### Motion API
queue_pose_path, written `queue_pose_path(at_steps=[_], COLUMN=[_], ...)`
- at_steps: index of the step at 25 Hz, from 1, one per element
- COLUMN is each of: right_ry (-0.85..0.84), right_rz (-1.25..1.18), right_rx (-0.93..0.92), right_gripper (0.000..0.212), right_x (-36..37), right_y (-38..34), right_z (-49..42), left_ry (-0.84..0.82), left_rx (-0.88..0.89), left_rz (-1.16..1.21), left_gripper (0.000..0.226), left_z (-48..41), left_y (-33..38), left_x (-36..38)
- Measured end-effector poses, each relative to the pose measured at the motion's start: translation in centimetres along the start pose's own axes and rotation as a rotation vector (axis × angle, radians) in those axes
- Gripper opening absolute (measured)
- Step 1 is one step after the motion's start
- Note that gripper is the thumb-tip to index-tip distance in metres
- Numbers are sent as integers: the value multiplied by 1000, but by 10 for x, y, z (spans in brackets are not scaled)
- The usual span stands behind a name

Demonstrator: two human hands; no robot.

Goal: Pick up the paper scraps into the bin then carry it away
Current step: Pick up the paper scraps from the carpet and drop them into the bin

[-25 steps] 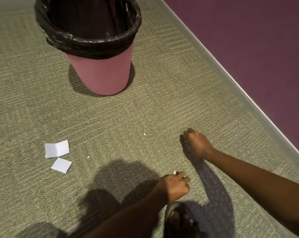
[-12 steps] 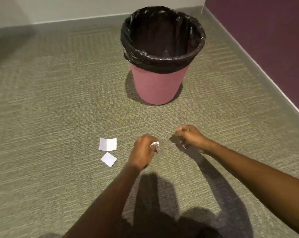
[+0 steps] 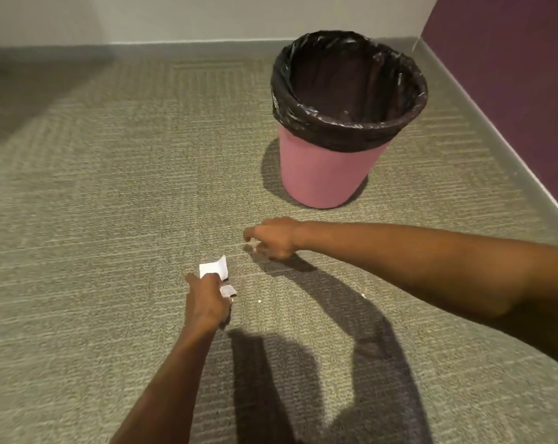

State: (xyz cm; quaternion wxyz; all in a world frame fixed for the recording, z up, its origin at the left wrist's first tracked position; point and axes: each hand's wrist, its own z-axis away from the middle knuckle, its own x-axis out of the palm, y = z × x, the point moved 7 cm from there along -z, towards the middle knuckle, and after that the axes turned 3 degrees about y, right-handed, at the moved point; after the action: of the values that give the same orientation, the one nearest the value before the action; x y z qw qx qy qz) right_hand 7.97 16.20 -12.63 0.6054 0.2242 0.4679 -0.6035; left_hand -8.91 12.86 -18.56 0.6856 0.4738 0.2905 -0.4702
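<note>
On grey-green carpet (image 3: 95, 219) before a pink round plastic bin (image 3: 322, 174), left hand (image 3: 207, 304) grip pinched white paper scraps (image 3: 212, 269); right hand (image 3: 276, 238) grip was curled, contents unclear.

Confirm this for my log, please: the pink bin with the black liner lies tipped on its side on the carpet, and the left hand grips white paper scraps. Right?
Not quite. The head view shows the pink bin standing upright on the carpet, its black liner folded over the open rim. The rest holds: the left hand grips white paper scraps.
</note>
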Motion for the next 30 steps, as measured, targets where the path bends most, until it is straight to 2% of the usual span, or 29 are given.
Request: queue_pose_path(at_steps=[2, 5, 8, 11, 16, 21, 26, 30], right_ry=[15, -3, -77, -151, -65, -91, -96, -12], right_rz=[64, 47, -23, 124, 384, 256, 294, 383], right_rx=[-15, -40, -30, -106, -189, -189, -211, -267], right_gripper=[47, 57, 48, 53, 60, 65, 31, 13], right_x=[-9, -2, 30, 54, 58, 64, 52, 46], right_y=[-15, -41, -56, -64, -68, -72, -93, -99], right_z=[-13, -35, -44, -35, -30, -43, -50, -53], left_ry=[-10, 76, 100, 77, 40, 43, 60, 80], left_rx=[32, 89, 115, 176, 265, 292, 321, 309], left_rz=[-15, -58, -66, 11, 89, 118, 167, 140], left_gripper=[24, 17, 18, 18, 22, 12, 19, 18], left_z=[8, 14, 15, 12, 7, 3, 6, 6], left_y=[-4, -5, -6, -10, -11, -13, -9, -10], left_x=[10, 14, 15, 15, 15, 15, 12, 11])
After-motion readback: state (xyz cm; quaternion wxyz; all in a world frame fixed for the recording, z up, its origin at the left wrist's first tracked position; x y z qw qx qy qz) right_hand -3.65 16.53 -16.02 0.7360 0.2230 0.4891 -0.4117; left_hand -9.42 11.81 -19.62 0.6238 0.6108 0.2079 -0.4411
